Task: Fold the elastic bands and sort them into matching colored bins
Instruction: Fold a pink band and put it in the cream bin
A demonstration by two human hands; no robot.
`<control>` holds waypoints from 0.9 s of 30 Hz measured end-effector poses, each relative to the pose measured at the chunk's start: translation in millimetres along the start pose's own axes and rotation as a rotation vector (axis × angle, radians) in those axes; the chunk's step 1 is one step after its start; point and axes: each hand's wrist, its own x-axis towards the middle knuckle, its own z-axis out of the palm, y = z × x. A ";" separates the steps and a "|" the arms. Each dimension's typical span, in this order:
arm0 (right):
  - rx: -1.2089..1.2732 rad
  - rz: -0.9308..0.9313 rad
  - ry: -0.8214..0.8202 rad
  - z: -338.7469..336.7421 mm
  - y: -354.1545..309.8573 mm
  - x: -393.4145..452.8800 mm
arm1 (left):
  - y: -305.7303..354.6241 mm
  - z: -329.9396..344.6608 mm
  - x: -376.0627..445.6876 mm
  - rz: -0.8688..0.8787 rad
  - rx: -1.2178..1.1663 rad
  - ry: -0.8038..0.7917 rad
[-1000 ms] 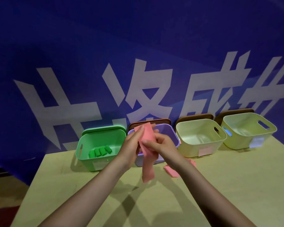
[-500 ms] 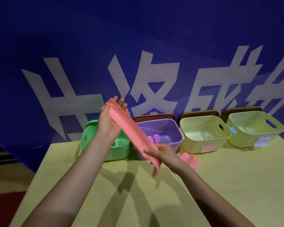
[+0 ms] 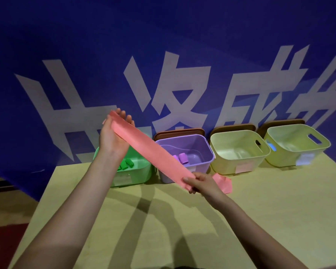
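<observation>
A long pink elastic band (image 3: 151, 152) stretches flat and diagonal between my hands, above the bins. My left hand (image 3: 113, 135) is raised at the upper left and holds the band's top end, fingers behind it and thumb in front. My right hand (image 3: 200, 184) pinches the lower end just above the table. Another pink band (image 3: 224, 183) lies crumpled on the table behind my right hand. The green bin (image 3: 142, 173) holds rolled green bands (image 3: 127, 165). The purple bin (image 3: 206, 146) holds rolled purple bands (image 3: 182, 158).
Two pale yellow bins (image 3: 239, 150) (image 3: 297, 144) stand to the right of the purple one, each with a small label on its front. Brown lids lean behind the bins against a blue banner with white characters. The yellow-green table (image 3: 182, 230) reaches toward me.
My hands drew apart from in front of the purple bin. The left rose up and left, the right sank toward the table, and the hanging pink band was pulled out straight.
</observation>
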 end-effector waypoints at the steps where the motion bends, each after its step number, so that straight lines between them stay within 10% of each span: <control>1: 0.058 0.013 0.036 -2.4 2.0 0.1 | 1.1 -1.4 1.2 0.007 0.010 -0.011; 27: -0.512 -0.049 0.083 -28.3 69.1 -0.1 | -58.0 24.5 -52.1 -0.167 0.245 -0.153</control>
